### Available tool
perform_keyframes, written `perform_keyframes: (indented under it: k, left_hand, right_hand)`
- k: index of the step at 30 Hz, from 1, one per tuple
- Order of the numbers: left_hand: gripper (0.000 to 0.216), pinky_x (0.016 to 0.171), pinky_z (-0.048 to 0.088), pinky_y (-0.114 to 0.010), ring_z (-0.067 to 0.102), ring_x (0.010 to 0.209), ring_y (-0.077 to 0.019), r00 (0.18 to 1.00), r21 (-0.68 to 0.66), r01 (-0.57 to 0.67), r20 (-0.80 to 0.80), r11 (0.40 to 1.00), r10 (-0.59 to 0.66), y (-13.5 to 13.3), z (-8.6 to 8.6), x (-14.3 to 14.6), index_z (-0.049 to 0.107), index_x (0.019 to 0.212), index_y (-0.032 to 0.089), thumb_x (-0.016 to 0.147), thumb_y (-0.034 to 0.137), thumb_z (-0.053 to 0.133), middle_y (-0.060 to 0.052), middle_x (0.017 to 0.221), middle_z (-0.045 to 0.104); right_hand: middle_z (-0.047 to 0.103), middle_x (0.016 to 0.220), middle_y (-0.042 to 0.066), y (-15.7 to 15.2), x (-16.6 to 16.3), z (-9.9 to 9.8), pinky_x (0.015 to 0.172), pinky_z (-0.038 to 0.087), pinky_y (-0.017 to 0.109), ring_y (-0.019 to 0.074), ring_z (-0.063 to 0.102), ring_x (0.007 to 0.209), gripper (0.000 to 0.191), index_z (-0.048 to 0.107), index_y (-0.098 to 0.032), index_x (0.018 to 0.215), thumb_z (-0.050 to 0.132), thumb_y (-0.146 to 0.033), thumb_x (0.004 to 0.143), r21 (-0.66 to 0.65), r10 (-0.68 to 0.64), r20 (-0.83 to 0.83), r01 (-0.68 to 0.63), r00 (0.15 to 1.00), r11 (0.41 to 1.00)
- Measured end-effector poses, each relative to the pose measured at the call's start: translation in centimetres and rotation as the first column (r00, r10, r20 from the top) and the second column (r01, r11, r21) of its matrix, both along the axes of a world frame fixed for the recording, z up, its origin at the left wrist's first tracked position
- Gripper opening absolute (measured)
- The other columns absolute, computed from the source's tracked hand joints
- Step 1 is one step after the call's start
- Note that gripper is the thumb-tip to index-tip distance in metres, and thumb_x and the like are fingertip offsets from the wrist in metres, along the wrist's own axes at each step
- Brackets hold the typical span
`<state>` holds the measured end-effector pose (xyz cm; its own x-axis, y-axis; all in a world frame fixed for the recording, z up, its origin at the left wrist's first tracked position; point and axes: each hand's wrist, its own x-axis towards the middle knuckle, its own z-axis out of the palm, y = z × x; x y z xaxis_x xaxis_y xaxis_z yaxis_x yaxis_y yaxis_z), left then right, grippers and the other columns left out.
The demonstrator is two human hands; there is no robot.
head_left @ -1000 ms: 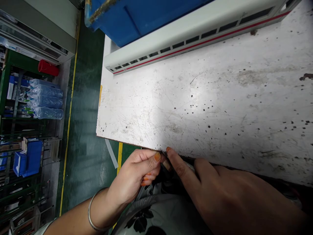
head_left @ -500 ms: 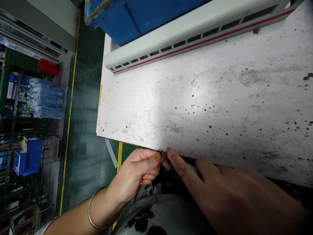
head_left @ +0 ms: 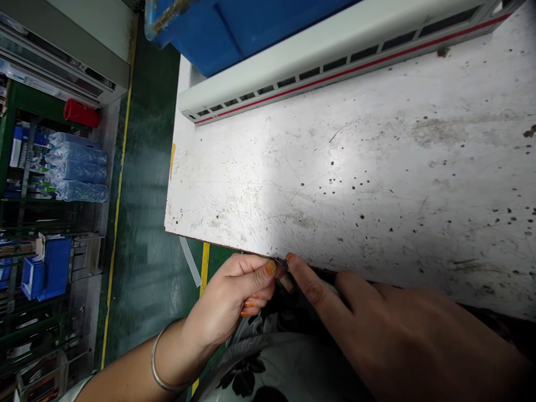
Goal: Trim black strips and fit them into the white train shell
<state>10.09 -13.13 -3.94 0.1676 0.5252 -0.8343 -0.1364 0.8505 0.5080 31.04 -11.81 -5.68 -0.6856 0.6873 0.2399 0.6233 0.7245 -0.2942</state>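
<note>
At the near edge of a worn white table, my left hand is closed in a pinch, thumb against the bent fingers. A small dark thing shows by its fingertips, too small to name. My right hand lies along the same edge, its index finger stretched toward that spot and its other fingers mostly hidden below. What it holds, if anything, cannot be made out. Farther back on the table lies a long white train-carriage shell with a row of windows and a red stripe, apart from both hands.
A blue bin stands behind the carriage shell. To the left runs a green floor with yellow lines. Beyond it are shelves with wrapped bottles, a red bucket and blue boxes.
Both hands stay almost in place at the table edge. The view has shifted very slightly.
</note>
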Motion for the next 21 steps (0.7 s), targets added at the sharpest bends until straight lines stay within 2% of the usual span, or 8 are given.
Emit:
perform_keyframes:
  k: [11,17,21]
  left_hand:
    - [0.044,0.042,0.012,-0.019,0.018,0.047,-0.0042,1.000,-0.004,0.012,0.006,1.000,-0.012,0.06,-0.02,-0.06,0.046,0.058,0.014,0.090,0.039,0.063,0.007,0.053,0.028]
    - [0.043,0.042,0.012,-0.019,0.018,0.047,-0.0044,1.000,0.003,0.004,0.008,1.000,-0.004,-0.08,-0.21,-0.14,0.047,0.059,0.015,0.089,0.041,0.064,0.006,0.053,0.028]
    - [0.044,0.042,0.012,-0.019,0.019,0.048,-0.0047,1.000,0.007,0.009,0.001,1.000,-0.009,-0.08,-0.25,-0.11,0.044,0.059,0.015,0.088,0.041,0.064,0.007,0.053,0.028]
  right_hand:
    - [0.046,0.055,-0.001,-0.54,-0.24,0.16,0.033,0.027,0.031,0.0158,0.037,0.033,0.045,0.064,-0.017,0.130,0.047,-0.016,0.088,0.011,-0.078,0.019,0.078,0.997,0.997]
    - [0.049,0.057,-0.001,-0.36,0.36,0.11,0.032,0.031,0.028,0.0134,0.042,0.034,0.048,0.062,-0.017,0.131,0.047,-0.014,0.086,-0.041,-0.001,-0.003,0.001,1.000,0.999]
    - [0.047,0.056,-0.002,-0.32,0.36,0.08,0.033,0.031,0.028,0.0131,0.040,0.033,0.047,0.062,-0.017,0.131,0.050,-0.015,0.086,-0.017,-0.018,0.007,0.018,1.000,1.000]
